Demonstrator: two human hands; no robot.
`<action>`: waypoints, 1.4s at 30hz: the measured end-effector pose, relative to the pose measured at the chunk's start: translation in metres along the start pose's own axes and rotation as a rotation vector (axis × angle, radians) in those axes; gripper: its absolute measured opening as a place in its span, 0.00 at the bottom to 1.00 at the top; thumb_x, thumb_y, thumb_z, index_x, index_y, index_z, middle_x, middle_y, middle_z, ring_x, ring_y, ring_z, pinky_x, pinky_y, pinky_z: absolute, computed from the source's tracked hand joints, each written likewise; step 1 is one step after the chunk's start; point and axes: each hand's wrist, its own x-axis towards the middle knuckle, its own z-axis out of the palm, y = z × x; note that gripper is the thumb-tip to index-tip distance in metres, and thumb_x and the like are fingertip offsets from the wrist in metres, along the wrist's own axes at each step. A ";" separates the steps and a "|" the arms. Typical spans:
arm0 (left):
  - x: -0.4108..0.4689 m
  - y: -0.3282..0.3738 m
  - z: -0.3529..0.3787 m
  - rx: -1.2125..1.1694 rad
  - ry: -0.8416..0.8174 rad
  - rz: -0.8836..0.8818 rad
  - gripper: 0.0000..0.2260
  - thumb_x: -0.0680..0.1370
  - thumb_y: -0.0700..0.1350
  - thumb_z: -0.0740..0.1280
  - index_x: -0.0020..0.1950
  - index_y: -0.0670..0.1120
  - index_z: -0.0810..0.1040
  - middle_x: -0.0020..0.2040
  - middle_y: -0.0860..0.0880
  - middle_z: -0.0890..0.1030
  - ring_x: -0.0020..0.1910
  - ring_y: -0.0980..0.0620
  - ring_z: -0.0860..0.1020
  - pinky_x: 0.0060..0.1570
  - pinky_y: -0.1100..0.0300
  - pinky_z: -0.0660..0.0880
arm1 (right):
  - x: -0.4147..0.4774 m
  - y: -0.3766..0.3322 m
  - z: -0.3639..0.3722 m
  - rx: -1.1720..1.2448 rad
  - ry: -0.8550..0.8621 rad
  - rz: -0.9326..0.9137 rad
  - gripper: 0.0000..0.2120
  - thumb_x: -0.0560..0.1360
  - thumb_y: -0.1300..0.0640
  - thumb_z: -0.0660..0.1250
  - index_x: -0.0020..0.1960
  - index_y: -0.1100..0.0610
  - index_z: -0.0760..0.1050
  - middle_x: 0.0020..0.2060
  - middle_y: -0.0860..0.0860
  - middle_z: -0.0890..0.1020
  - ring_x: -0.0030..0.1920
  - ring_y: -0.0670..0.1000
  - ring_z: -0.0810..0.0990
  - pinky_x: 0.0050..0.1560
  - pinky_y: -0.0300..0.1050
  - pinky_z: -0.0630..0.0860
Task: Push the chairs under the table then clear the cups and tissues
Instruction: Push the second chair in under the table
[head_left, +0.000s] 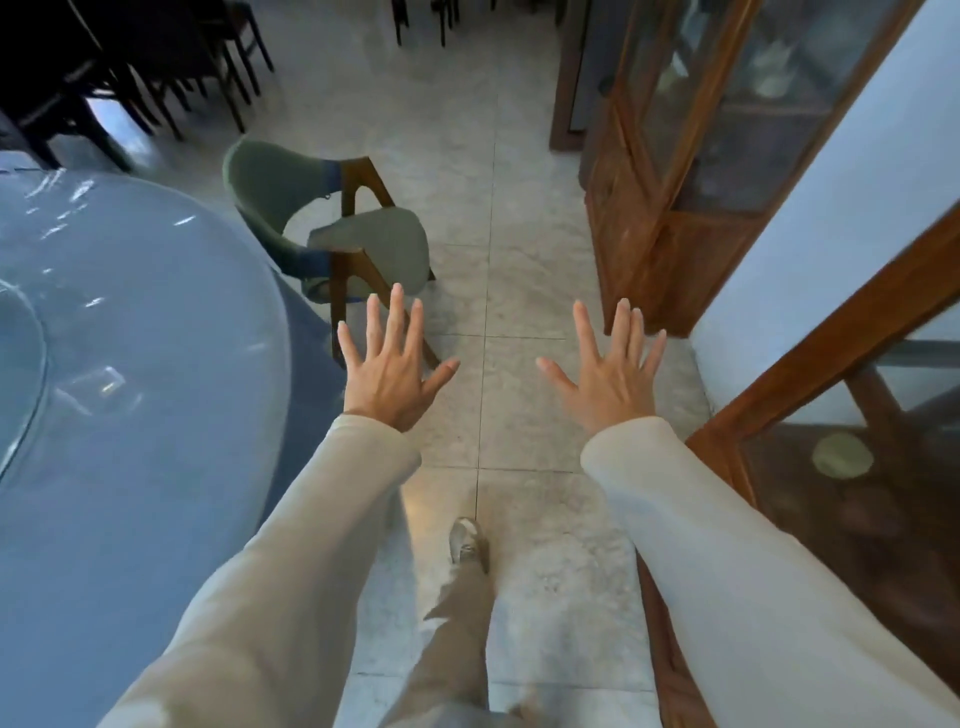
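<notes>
Round blue-covered desk (156, 322) on the left, one green chair (374, 244) not yet pushed in.
The chair stands askew beside the desk's far edge, wholly out from under it, so the pushing step looks barely begun; no cups or tissues show here. A glass-fronted wooden cabinet (649, 249) narrows the tiled passage on the right. The left hand (395, 374) and right hand (608, 379) hover short of the chair, fingers (397, 312) spread apart, holding nothing.

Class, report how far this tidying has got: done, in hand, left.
Done: nothing visibly. In hand: left hand and right hand, open and empty, reach toward the green chair, which stands out from the round table. Left: pushing it under; cups and tissues are not in view.
</notes>
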 end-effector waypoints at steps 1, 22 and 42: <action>0.028 -0.003 0.003 -0.002 0.004 0.000 0.41 0.77 0.75 0.39 0.83 0.52 0.38 0.82 0.49 0.34 0.80 0.40 0.35 0.75 0.30 0.44 | 0.028 -0.003 0.004 -0.006 0.017 -0.001 0.38 0.76 0.26 0.42 0.81 0.43 0.41 0.80 0.62 0.45 0.79 0.63 0.43 0.75 0.69 0.41; 0.525 -0.037 0.015 0.023 -0.004 -0.010 0.43 0.77 0.75 0.40 0.83 0.50 0.38 0.82 0.47 0.34 0.80 0.41 0.34 0.74 0.33 0.35 | 0.541 -0.042 0.038 -0.071 0.037 -0.075 0.40 0.75 0.24 0.41 0.80 0.43 0.38 0.79 0.62 0.43 0.79 0.64 0.42 0.75 0.70 0.41; 0.951 -0.099 0.046 -0.001 -0.028 -0.258 0.44 0.76 0.77 0.40 0.82 0.51 0.34 0.81 0.48 0.31 0.79 0.41 0.32 0.75 0.30 0.41 | 1.020 -0.105 0.091 -0.039 -0.045 -0.295 0.39 0.76 0.26 0.42 0.80 0.43 0.36 0.79 0.63 0.41 0.79 0.64 0.40 0.74 0.69 0.39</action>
